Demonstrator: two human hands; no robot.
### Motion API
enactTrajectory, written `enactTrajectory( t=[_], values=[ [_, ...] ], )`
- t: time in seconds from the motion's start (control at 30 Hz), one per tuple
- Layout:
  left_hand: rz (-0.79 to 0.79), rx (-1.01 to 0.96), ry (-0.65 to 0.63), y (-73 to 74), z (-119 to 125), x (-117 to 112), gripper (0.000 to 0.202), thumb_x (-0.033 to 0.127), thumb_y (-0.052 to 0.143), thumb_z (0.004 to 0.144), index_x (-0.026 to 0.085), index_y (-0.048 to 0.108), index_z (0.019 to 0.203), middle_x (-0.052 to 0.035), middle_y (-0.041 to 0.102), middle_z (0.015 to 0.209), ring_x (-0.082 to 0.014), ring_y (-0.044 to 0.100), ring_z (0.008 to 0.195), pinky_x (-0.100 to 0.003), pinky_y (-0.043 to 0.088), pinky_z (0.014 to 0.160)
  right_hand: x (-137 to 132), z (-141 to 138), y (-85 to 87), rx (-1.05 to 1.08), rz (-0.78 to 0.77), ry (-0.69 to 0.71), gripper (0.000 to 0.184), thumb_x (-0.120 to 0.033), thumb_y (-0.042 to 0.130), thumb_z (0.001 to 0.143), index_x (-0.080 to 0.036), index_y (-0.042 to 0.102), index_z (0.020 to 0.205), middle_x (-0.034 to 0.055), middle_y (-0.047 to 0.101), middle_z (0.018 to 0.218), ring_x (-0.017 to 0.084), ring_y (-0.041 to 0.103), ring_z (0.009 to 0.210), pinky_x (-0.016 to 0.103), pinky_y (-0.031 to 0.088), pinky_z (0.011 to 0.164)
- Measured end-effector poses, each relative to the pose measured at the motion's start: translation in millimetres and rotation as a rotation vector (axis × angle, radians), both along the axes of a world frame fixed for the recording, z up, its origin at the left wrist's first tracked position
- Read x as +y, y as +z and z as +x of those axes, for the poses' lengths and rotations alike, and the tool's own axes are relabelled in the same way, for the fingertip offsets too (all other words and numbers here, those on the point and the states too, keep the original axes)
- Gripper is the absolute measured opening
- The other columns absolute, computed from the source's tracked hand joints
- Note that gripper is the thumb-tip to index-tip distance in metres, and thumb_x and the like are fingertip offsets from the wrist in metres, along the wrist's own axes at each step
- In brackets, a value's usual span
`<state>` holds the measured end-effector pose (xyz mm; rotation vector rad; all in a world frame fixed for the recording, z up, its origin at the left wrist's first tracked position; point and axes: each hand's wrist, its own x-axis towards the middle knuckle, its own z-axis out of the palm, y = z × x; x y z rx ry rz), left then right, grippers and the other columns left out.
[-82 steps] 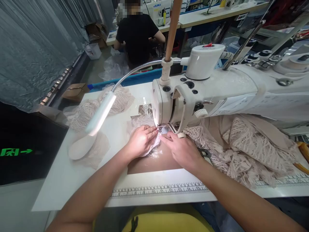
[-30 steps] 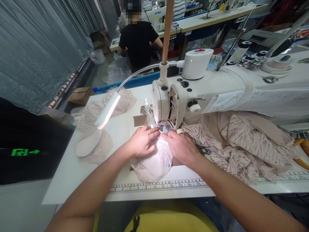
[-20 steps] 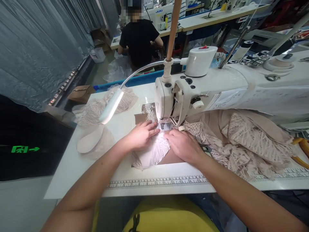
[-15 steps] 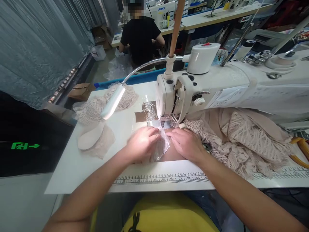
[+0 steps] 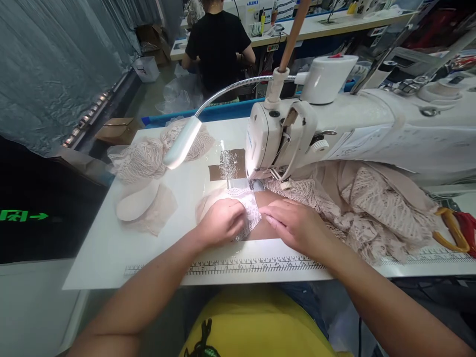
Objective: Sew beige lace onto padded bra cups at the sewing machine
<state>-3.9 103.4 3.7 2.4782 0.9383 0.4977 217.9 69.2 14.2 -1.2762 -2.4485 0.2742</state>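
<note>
My left hand (image 5: 220, 224) rests curled on a pale lace piece (image 5: 248, 207) lying on the white table (image 5: 104, 253), its fingers pinching the lace edge. Just right of it, my right hand (image 5: 293, 224) lies nearly flat, fingertips pressing the same lace. Both hands are a little in front of the presser foot (image 5: 256, 184) of the white sewing machine (image 5: 334, 134). The lace runs back under the foot.
A heap of beige lace (image 5: 364, 208) lies under the machine arm at right. More lace and foam cups (image 5: 143, 163) sit at the left. A gooseneck lamp (image 5: 183, 143) hangs over the table. A printed ruler (image 5: 245, 267) lines the near edge. Orange-handled tool (image 5: 449, 230) far right. Another person (image 5: 217, 44) sits behind.
Both hands have drawn back toward me from the presser foot, bringing the lace piece along. The lace lies folded smaller under my left hand.
</note>
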Motion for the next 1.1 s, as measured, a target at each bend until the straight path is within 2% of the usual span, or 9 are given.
enactTrajectory(
  t=[0.17, 0.3, 0.37, 0.47, 0.63, 0.9, 1.0, 1.1],
  values=[
    [-0.079, -0.062, 0.036, 2.4, -3, 1, 0.015, 0.019, 0.042, 0.086, 0.018, 0.057, 0.083, -0.0047, 0.063, 0.083, -0.0177, 0.058, 0.077, -0.032, 0.047, 0.070, -18, -9, -19.9, -0.211, 0.072, 0.010, 0.031, -0.006, 0.048, 0.081, -0.017, 0.065, 0.105, 0.0055, 0.061, 0.081, 0.019, 0.049, 0.076, 0.030, 0.035, 0.068],
    [-0.031, 0.002, -0.077, 0.0, -4, 2, 0.019, 0.019, 0.044, 0.087, 0.017, 0.061, 0.097, -0.0071, 0.065, 0.094, -0.0200, 0.059, 0.087, -0.034, 0.047, 0.078, -28, -9, -30.9, -0.197, 0.110, -0.035, 0.035, -0.004, 0.046, 0.082, -0.018, 0.063, 0.109, 0.0044, 0.060, 0.084, 0.018, 0.044, 0.075, 0.030, 0.032, 0.068],
    [0.031, 0.056, -0.133, -1.6, -3, 2, 0.024, 0.021, 0.045, 0.089, 0.017, 0.061, 0.106, -0.0088, 0.064, 0.101, -0.0212, 0.058, 0.092, -0.035, 0.045, 0.080, -30, -8, -32.1, -0.169, 0.116, -0.047, 0.034, -0.005, 0.045, 0.083, -0.019, 0.063, 0.108, 0.0038, 0.060, 0.084, 0.018, 0.044, 0.075, 0.030, 0.031, 0.068],
    [0.123, 0.123, -0.147, -3.1, -1, 0, 0.029, 0.025, 0.042, 0.093, 0.018, 0.062, 0.113, -0.0106, 0.062, 0.108, -0.0225, 0.057, 0.096, -0.037, 0.043, 0.080, -29, -8, -32.1, -0.136, 0.114, -0.047, 0.032, -0.007, 0.044, 0.084, -0.019, 0.064, 0.106, 0.0034, 0.060, 0.083, 0.018, 0.044, 0.075, 0.030, 0.031, 0.068],
    [0.190, 0.236, -0.142, -4.1, 3, -6, 0.034, 0.031, 0.036, 0.097, 0.022, 0.060, 0.121, -0.0104, 0.061, 0.108, -0.0215, 0.054, 0.091, -0.037, 0.039, 0.078, -28, -7, -32.2, -0.120, 0.108, -0.051, 0.031, -0.008, 0.043, 0.085, -0.019, 0.065, 0.105, 0.0032, 0.060, 0.081, 0.017, 0.044, 0.073, 0.030, 0.030, 0.067],
    [0.213, 0.283, -0.119, -5.3, 6, -10, 0.036, 0.031, 0.033, 0.098, 0.022, 0.060, 0.121, -0.0101, 0.060, 0.105, -0.0216, 0.052, 0.089, -0.037, 0.037, 0.079, -29, -4, -34.0, -0.052, 0.112, -0.045, 0.031, -0.006, 0.045, 0.084, -0.020, 0.066, 0.103, 0.0032, 0.062, 0.082, 0.017, 0.045, 0.074, 0.029, 0.034, 0.069],
    [0.213, 0.277, -0.120, -5.7, 6, -11, 0.037, 0.030, 0.033, 0.098, 0.021, 0.060, 0.121, -0.0103, 0.059, 0.105, -0.0216, 0.051, 0.090, -0.037, 0.038, 0.080, -27, -2, -37.0, 0.021, 0.167, -0.059, 0.034, -0.002, 0.043, 0.083, -0.016, 0.065, 0.106, 0.0048, 0.063, 0.087, 0.018, 0.046, 0.076, 0.028, 0.036, 0.070],
    [0.222, 0.256, -0.123, -5.0, 6, -11, 0.036, 0.029, 0.035, 0.097, 0.020, 0.060, 0.121, -0.0105, 0.059, 0.105, -0.0225, 0.052, 0.095, -0.037, 0.038, 0.081, -24, -2, -39.4, 0.002, 0.177, -0.091, 0.040, 0.001, 0.041, 0.081, -0.013, 0.063, 0.111, 0.0060, 0.062, 0.089, 0.018, 0.045, 0.077, 0.028, 0.037, 0.068]
  ],
)
